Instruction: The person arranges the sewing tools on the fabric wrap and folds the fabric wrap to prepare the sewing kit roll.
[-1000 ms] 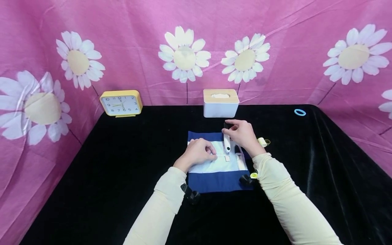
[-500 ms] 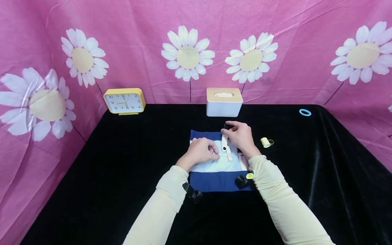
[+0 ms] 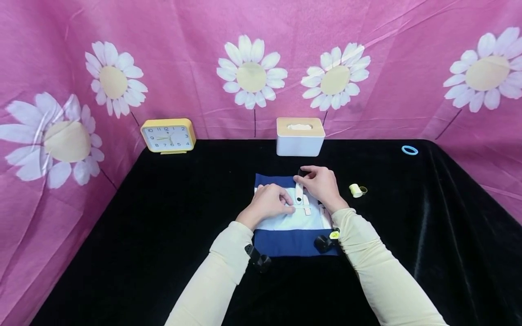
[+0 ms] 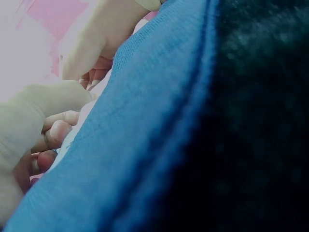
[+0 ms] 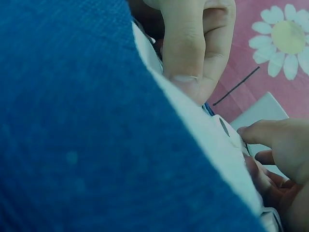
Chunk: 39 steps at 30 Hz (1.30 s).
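Note:
A blue cloth organizer (image 3: 281, 243) with a white inner panel lies spread out in the head view. My right hand (image 3: 324, 186) pinches the black top end of a slim white tool (image 3: 299, 194) between thumb and fingers. That tool stands over the panel's far part, its lower end with a dark round spot near a pocket edge; its exact kind is unclear. My left hand (image 3: 269, 201) has curled fingers and pinches the pocket edge, thumb (image 5: 183, 58) against the white cloth in the right wrist view. A small pale tab (image 3: 307, 211) sits by the pocket.
Right of the organizer lies a pale yellow spool-like roll (image 3: 355, 190) touching a ring-shaped piece. A yellow item (image 3: 335, 234) sits beside the right cuff. Farther back stand a yellow clock (image 3: 168, 136) and a tissue box (image 3: 300, 144); a light blue ring (image 3: 409, 150) lies at far right.
The right hand and the slim white tool have come slightly nearer and lower, toward the pocket edge. The left hand keeps its place on the cloth. The head view has shifted a little.

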Each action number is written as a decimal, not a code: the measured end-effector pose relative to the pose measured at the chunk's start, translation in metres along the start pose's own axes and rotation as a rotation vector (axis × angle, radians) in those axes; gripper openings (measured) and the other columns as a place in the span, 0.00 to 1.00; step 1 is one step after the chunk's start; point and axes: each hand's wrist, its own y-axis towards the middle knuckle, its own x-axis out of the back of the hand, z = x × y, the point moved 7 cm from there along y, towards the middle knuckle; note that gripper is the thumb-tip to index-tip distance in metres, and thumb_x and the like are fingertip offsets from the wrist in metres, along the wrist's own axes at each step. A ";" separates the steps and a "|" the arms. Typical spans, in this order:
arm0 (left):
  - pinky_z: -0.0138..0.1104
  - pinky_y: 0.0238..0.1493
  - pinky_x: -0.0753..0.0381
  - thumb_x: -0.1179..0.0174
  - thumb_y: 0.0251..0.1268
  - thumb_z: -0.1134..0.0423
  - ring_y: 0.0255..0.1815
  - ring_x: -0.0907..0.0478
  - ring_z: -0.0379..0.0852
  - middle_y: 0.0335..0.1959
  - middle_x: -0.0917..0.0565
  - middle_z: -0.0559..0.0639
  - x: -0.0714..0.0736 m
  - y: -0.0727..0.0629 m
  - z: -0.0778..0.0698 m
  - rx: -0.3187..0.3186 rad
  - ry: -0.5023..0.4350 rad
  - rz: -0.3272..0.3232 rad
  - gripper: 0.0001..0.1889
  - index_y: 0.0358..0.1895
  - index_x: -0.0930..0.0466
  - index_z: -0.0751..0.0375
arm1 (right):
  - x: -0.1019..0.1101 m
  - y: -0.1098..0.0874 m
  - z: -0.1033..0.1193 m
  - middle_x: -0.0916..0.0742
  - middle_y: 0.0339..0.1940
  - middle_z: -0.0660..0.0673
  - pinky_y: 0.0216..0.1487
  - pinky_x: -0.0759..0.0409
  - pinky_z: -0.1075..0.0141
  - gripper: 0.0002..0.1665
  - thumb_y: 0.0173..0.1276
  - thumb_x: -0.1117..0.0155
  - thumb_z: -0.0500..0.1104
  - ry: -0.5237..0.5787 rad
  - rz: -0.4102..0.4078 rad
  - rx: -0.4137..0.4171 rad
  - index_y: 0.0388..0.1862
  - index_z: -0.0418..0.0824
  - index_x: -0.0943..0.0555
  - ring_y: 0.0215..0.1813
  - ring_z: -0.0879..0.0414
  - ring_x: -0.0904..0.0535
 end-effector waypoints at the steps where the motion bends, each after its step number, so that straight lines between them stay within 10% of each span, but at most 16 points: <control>1: 0.36 0.47 0.39 0.26 0.56 0.53 0.28 0.27 0.37 0.16 0.24 0.39 0.000 0.000 0.000 0.001 0.000 -0.001 0.05 0.31 0.09 0.49 | 0.000 0.000 0.000 0.09 0.33 0.40 0.40 0.22 0.61 0.27 0.65 0.28 0.50 0.000 0.003 0.001 0.59 0.37 0.16 0.33 0.50 0.14; 17: 0.37 0.47 0.39 0.27 0.51 0.57 0.29 0.27 0.37 0.17 0.23 0.39 0.000 -0.003 -0.006 0.004 0.050 -0.026 0.05 0.30 0.11 0.50 | -0.007 0.006 -0.017 0.10 0.37 0.41 0.33 0.26 0.69 0.31 0.64 0.26 0.49 0.140 0.188 -0.079 0.65 0.40 0.20 0.32 0.58 0.18; 39: 0.36 0.47 0.40 0.29 0.53 0.57 0.25 0.29 0.35 0.16 0.27 0.38 0.001 -0.002 -0.008 -0.048 -0.020 -0.050 0.05 0.29 0.14 0.52 | -0.010 0.006 -0.009 0.14 0.37 0.44 0.47 0.27 0.60 0.33 0.66 0.29 0.52 -0.039 0.241 0.000 0.67 0.40 0.22 0.41 0.51 0.20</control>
